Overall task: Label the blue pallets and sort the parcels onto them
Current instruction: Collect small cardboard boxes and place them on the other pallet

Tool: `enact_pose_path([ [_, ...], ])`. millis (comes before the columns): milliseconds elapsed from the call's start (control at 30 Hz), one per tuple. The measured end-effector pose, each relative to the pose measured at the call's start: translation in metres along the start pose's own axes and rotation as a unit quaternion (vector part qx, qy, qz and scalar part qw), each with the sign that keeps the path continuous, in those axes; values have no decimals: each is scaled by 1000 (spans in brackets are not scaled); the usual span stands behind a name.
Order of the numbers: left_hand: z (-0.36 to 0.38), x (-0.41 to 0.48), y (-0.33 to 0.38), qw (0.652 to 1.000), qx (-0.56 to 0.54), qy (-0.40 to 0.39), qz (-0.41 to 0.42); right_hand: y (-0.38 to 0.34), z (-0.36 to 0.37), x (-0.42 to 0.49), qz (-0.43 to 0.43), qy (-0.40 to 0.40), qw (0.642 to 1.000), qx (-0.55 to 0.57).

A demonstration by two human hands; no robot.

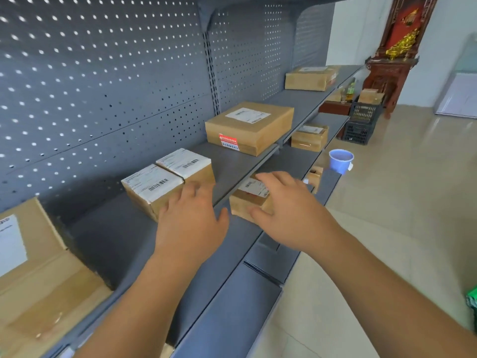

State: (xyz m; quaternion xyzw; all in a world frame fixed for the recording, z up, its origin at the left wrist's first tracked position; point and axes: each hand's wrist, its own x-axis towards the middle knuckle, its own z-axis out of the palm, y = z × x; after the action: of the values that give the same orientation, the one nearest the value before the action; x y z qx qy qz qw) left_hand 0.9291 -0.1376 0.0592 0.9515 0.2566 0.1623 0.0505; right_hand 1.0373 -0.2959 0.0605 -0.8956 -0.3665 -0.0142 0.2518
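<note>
Small parcel (151,188) on shelf (232,166), just beyond left hand (191,223), right hand (286,205) alongside, both hands spread, empty

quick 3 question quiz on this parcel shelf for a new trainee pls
1. True or false: the flat parcel with the red sticker sits on the same shelf as the small barcode-labelled parcels.
2. What colour is the cup? A red, B blue, C green.
3. How many small barcode-labelled parcels sit side by side just beyond the left hand?

Key: 1 true; 2 B; 3 two.
</note>
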Motion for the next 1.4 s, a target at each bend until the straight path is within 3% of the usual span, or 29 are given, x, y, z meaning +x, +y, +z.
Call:
enact_pose_path([
  [267, 6, 31, -16, 993, 46, 19, -108, 0, 20, 68, -102, -48, 993, 24],
  [600, 23, 74, -65, 983, 67, 71, -154, -40, 57, 147, -150, -30, 988, 2],
  [900, 40, 96, -85, 979, 84, 50, -180, -62, 88, 199, -165, -29, 986, 4],
  [1400, 48, 107, -86, 946, 71, 36, -314, -48, 115, 251, -259, -61, 964, 26],
])
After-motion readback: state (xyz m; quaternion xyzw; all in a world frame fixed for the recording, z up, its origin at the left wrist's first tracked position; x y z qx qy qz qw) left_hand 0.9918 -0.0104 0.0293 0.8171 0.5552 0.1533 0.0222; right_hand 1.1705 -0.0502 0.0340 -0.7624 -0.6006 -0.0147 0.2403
